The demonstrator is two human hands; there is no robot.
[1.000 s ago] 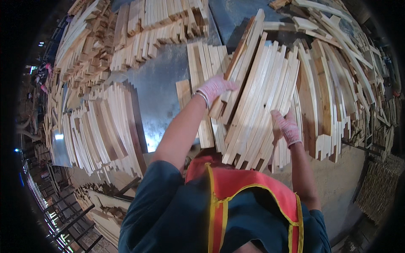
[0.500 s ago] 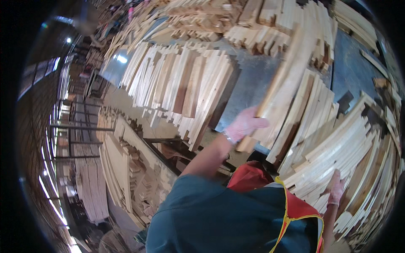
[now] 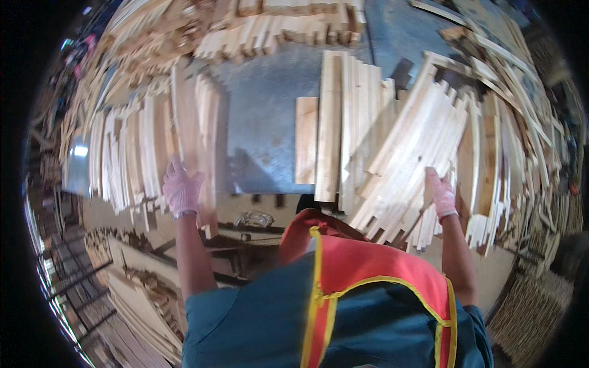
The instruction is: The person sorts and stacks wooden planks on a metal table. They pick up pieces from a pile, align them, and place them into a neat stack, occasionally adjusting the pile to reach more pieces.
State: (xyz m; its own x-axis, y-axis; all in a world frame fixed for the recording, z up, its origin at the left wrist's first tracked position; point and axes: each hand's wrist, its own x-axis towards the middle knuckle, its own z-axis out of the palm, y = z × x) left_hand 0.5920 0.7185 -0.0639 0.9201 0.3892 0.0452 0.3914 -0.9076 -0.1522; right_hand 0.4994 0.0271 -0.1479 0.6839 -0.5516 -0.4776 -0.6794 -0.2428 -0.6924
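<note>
1. Head view, left side: left hand (image 3: 183, 189), gloved in pink and white, a band (image 3: 184, 214) at the wrist; placed at the near part of the left pile (image 3: 132, 153), fingers pointing away from the body and slightly apart, thumb out to the right.
2. Just beyond those fingers: blurred slats (image 3: 195, 116), at the right part of the left pile; cannot tell if pinched or only touched.
3. Head view, right side: right hand (image 3: 443, 195), gloved alike, set against the right edge of a slanted stack (image 3: 423, 132) of pale slats; fingers partly hidden, so cannot tell how tightly closed.
4. Slanted stack: far end leaning to the right, near ends stepped and uneven; close between straighter slats (image 3: 362, 104) on the left and the right pile (image 3: 491, 141) on the right.
5. Between the hands: blue-grey table (image 3: 261, 122), with a short board (image 3: 307, 141) just beside a longer board (image 3: 329, 122), both well apart from the left pile.
6. Far side: a rear stack (image 3: 276, 34) with stepped ends; a small dark piece (image 3: 402, 72) near the slanted stack; loose strips (image 3: 504, 54) at upper right.
7. Near side: red apron (image 3: 380, 264) with yellow trim over a dark teal shirt (image 3: 257, 313); more boards (image 3: 138, 306) at lower left.
</note>
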